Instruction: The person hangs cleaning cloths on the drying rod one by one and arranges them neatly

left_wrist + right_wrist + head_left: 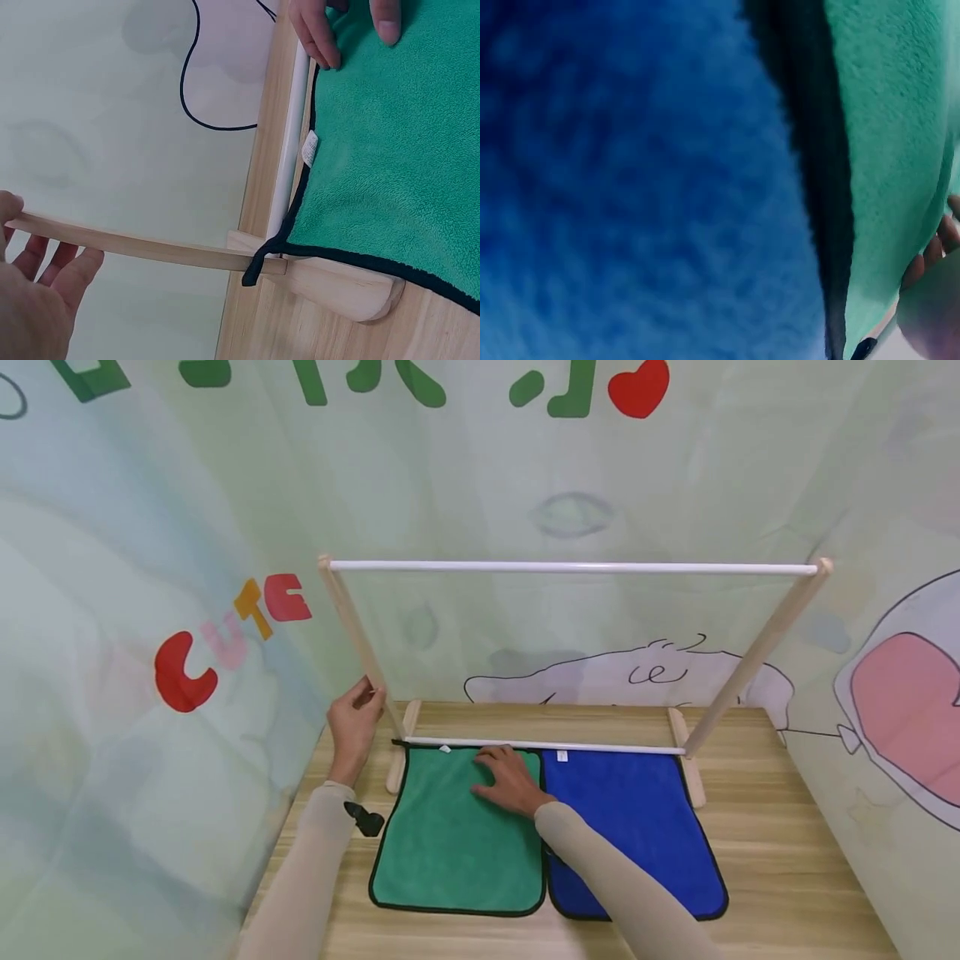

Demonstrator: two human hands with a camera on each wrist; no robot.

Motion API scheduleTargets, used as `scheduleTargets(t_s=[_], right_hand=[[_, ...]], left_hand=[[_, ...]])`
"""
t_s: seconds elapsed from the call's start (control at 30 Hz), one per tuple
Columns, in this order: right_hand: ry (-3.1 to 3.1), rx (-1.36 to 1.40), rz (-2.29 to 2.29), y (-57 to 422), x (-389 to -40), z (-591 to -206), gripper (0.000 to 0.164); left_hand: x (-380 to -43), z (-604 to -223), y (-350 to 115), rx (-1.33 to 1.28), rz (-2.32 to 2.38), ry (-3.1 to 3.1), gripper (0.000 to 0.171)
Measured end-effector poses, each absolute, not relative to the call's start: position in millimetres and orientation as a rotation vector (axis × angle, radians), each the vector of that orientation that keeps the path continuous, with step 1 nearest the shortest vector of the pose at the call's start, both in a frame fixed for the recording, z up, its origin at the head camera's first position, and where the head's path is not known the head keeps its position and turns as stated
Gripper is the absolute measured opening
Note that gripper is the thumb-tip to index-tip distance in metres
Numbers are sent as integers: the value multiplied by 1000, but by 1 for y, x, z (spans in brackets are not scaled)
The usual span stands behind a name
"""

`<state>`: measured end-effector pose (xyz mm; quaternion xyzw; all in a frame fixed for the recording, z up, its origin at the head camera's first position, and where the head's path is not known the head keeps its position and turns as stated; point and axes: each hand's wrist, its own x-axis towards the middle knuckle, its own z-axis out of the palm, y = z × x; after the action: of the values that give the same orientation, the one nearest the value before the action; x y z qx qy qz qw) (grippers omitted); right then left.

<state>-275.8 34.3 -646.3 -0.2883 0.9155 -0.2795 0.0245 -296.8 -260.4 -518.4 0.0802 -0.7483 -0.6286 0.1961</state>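
Observation:
With fingers and thumb, my left hand (356, 727) grips the left wooden post (142, 246) of a rack, partway up. My right hand (513, 781) rests on the green towel (457, 843) near its top edge, fingers loosely spread. This towel has black edging and a small white tag; its top left corner laps over the foot of the post. A blue towel (622, 827), also edged in black, lies flat beside it under my right forearm. In the right wrist view, blurred blue cloth (630, 180) fills most of the picture.
The rack has a white top bar (570, 567), a white lower bar (480, 743), a right wooden post (757, 660) and wooden feet (687, 760). It stands at the back of a wood-grain table (795, 860). Printed cloth walls (187, 527) enclose the table's back and sides.

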Motion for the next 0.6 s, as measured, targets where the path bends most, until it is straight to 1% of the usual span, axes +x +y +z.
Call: scheduleTargets(t_s=[0.2,0.3,0.43,0.6], right_hand=[[2903,-867,-731,30,-272,-652,59],[2914,-848,-712,29,-271,-653,57],[2925,-801,-718,24,-271,-649,49],[2953,-741,-793,16,-270,-640,30]], left_hand=[[-295,-520,-260,213,-1769,-2116,43],[-294,-521,-260,223,-1772,-2116,42],[-294,-522,-259,231,-1772,-2099,41],[-295,-521,-260,199,-1753,-2071,39]])
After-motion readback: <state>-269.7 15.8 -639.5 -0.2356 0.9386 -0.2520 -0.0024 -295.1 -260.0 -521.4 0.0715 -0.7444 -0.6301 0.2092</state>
